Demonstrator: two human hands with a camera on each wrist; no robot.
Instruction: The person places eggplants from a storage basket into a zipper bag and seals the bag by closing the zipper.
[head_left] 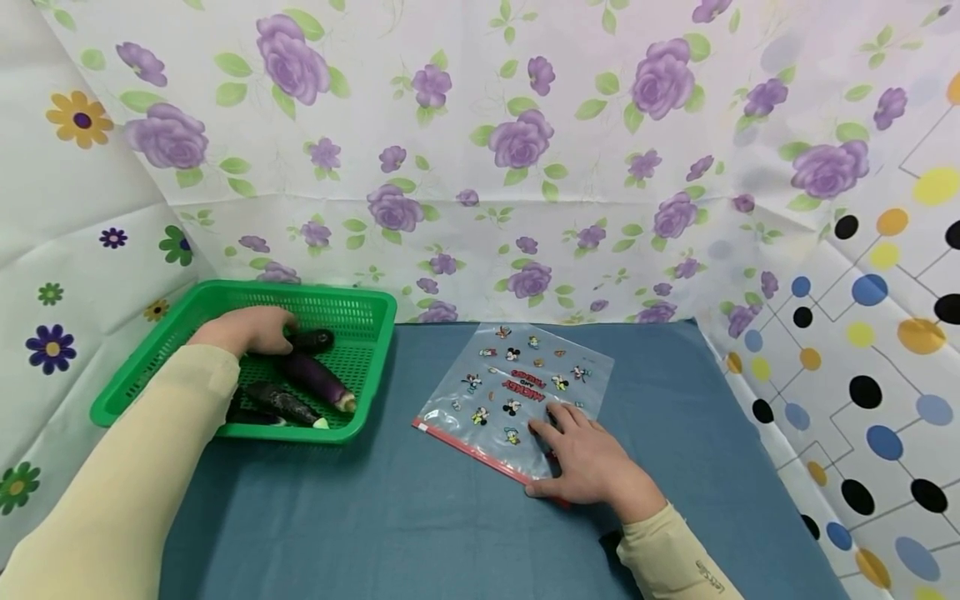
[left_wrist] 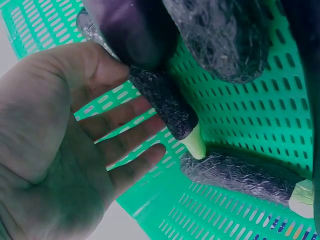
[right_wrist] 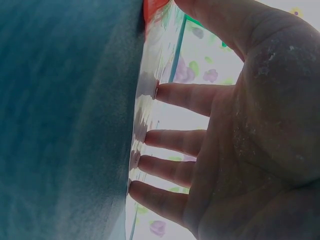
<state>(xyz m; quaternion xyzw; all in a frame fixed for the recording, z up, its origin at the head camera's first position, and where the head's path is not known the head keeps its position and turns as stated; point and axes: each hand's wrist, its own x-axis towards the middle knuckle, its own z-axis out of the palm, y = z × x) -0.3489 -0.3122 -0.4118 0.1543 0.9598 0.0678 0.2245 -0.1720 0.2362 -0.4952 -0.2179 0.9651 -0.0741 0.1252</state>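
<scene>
My left hand (head_left: pixel 255 330) reaches into a green plastic basket (head_left: pixel 375 367). In the left wrist view its thumb (left_wrist: pixel 107 70) and fairly straight fingers lie at a dark, rough-skinned vegetable (left_wrist: pixel 162 100) with a pale green stem end. A smooth purple eggplant (head_left: pixel 317 377) lies beside it, and several more dark vegetables (head_left: pixel 281 402) are in the basket. My right hand (head_left: pixel 588 458) rests, fingers spread, on the near right part of a clear zip bag (head_left: pixel 480 387) printed with cartoon figures. The bag lies flat, its red zip strip (head_left: pixel 472 451) toward me.
A blue cloth (head_left: pixel 360 517) covers the table. Flowered sheeting (head_left: pixel 465 167) hangs behind, with dotted sheeting (head_left: pixel 862 333) on the right. The basket stands at the back left, its rim raised above the cloth.
</scene>
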